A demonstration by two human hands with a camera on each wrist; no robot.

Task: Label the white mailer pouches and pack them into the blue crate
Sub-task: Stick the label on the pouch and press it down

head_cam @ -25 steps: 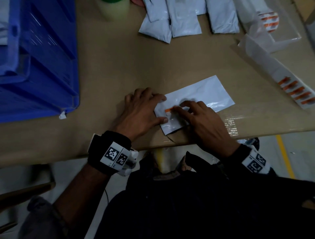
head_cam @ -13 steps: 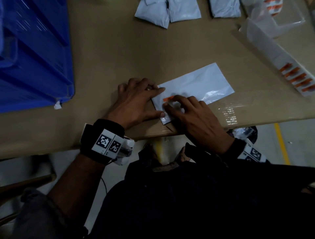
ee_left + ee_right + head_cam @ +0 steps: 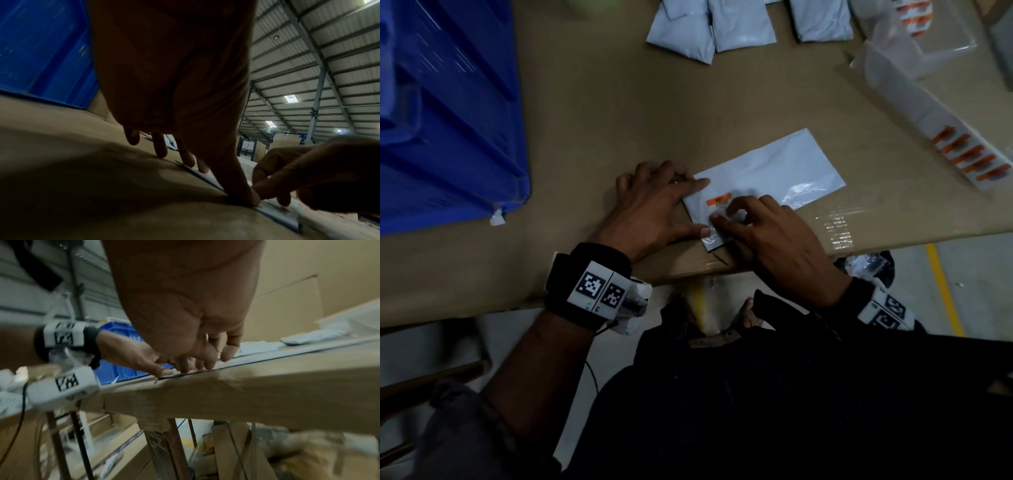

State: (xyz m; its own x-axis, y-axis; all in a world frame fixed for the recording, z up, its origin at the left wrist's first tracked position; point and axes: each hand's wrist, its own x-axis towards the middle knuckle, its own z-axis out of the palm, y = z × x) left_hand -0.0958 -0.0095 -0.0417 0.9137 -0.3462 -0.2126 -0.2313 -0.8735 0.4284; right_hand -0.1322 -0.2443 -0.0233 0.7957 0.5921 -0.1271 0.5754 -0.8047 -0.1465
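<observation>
A white mailer pouch [image 3: 774, 171] lies flat near the table's front edge. A small label with an orange band [image 3: 718, 199] sits on its left end. My left hand [image 3: 700, 207] lies flat there, with straight forefinger and thumb pressing the pouch's left end down. My right hand [image 3: 723, 215] has arched fingers, and its thumb and fingertips press on the label's lower part. In the left wrist view my left thumb [image 3: 244, 191] touches the pouch [image 3: 275, 211] beside the right hand [image 3: 267, 193]. The blue crate [image 3: 448, 120] stands at the left.
Several more white pouches [image 3: 709, 31] lie at the table's far edge. Strips of orange-banded labels on clear backing [image 3: 962, 154] lie at the right. The brown table [image 3: 602, 120] ends just below my hands.
My right fingers have gone from lying fairly flat on the label to arched, and more of the label shows. The left hand has kept pressing the pouch's end.
</observation>
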